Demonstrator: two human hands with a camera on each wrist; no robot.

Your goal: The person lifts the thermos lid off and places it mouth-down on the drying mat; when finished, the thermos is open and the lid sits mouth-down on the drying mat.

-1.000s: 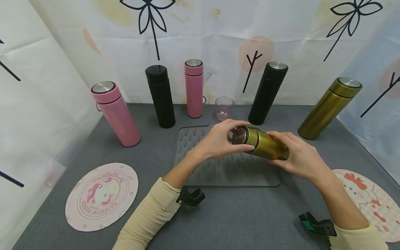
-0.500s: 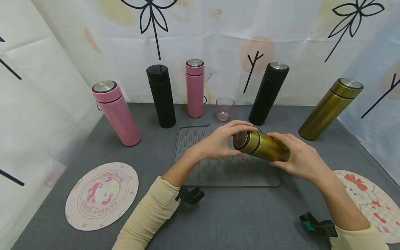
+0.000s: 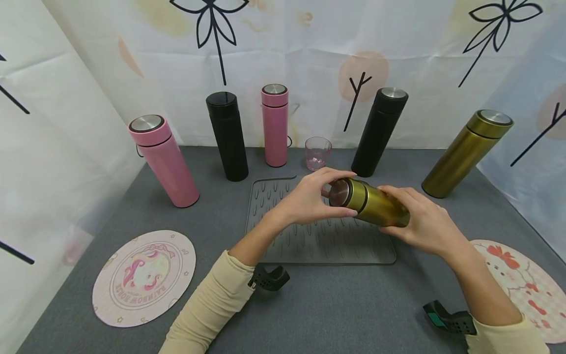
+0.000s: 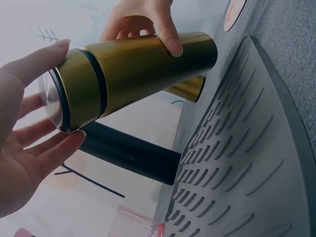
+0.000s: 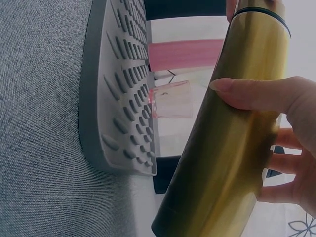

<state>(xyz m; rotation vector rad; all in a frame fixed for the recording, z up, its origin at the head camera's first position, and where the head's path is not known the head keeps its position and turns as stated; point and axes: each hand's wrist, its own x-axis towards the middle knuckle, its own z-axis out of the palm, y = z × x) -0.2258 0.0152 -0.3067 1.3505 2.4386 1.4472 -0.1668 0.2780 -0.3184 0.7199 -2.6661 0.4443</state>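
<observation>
A gold thermos flask (image 3: pixel 381 206) is held tilted above the grey ridged drying mat (image 3: pixel 327 250), its silver-topped lid toward the left. My right hand (image 3: pixel 422 221) grips the body near the base; in the right wrist view the thumb lies along the gold side, with fingers showing behind. At the other end, my left hand (image 3: pixel 307 199) spans the lid (image 4: pixel 81 86), thumb at one side and fingertips at the opposite side. The left wrist view shows a gap between the palm and the lid's silver end.
Behind the mat stand black flasks (image 3: pixel 227 137) (image 3: pixel 380 132), pink flasks (image 3: pixel 275 128) (image 3: pixel 165 162), a pink glass (image 3: pixel 317 153) and a second gold flask (image 3: pixel 466 153). Round pink mats lie at left (image 3: pixel 143 278) and right (image 3: pixel 522 290). White patterned cloth walls (image 3: pixel 309 39) surround the grey table.
The left hand's fingers shift back and then forward again around the lid, and the lid end dips and rises slightly. The right hand keeps its grip on the thermos flask.
</observation>
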